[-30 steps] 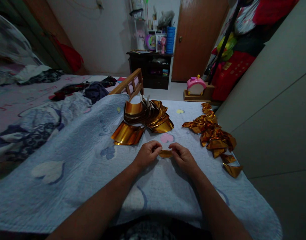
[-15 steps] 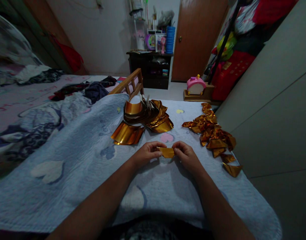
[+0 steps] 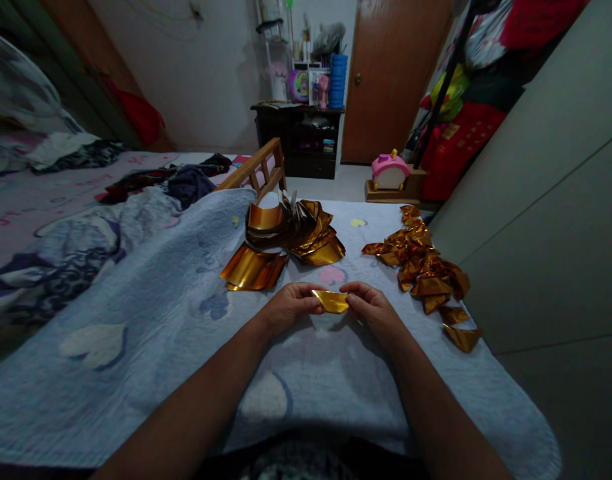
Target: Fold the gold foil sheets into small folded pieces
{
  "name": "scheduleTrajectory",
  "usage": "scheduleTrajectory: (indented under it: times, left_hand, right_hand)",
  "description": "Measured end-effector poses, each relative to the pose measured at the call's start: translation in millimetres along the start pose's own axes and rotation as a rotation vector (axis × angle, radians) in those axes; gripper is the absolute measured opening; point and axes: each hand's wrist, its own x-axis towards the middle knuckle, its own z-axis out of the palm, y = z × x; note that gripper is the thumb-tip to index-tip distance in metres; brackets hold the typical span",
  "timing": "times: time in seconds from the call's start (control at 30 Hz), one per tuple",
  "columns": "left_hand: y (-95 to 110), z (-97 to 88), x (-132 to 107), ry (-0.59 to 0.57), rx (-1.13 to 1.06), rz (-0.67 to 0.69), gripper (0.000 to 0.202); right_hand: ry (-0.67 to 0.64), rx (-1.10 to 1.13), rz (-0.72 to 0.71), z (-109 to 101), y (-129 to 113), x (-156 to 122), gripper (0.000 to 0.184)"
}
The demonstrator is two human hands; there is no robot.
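A small folded piece of gold foil paper (image 3: 333, 302) is stretched between my two hands, just above the bed cover. My left hand (image 3: 295, 305) pinches its left end between thumb and fingers. At its right end, my right hand (image 3: 370, 303) grips it the same way. Ahead and to the left lies a fanned stack of gold foil sheets (image 3: 260, 265), some curling upward. A heap of folded gold foil pieces (image 3: 429, 270) lies to the right, along the edge of the bed.
The light blue bed cover (image 3: 186, 373) spreads under my hands. A wooden rail (image 3: 251, 167) stands behind the stack. Pale cabinet panels (image 3: 546, 220) rise close on the right. Beyond the bed are a pink toy (image 3: 390, 172) and a dark cabinet (image 3: 299, 143).
The folded gold foil has tilted and now catches more light, with its pointed left corner showing above the left fingers. Both hands still hold it in nearly the same place.
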Motion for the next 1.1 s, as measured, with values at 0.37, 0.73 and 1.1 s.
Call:
scheduleTrajectory:
  times: [0.37, 0.73, 1.1]
  left_hand:
    - [-3.5, -4.4, 0.5, -0.012, -0.006, 0.042, 0.047]
    - [-0.7, 0.3, -0.1, -0.021, -0.014, 0.037, 0.043]
    - [3.5, 3.8, -3.4, 0.016, -0.113, 0.075, 0.035]
  right_hand:
    - [-0.08, 0.001, -0.04, 1.2, -2.2, -0.7, 0.027]
    - [-0.11, 0.04, -0.027, -0.4, -2.6, -2.9, 0.024]
    - [-0.217, 0.18, 0.068, -1.0, 1.0, -4.3, 0.037]
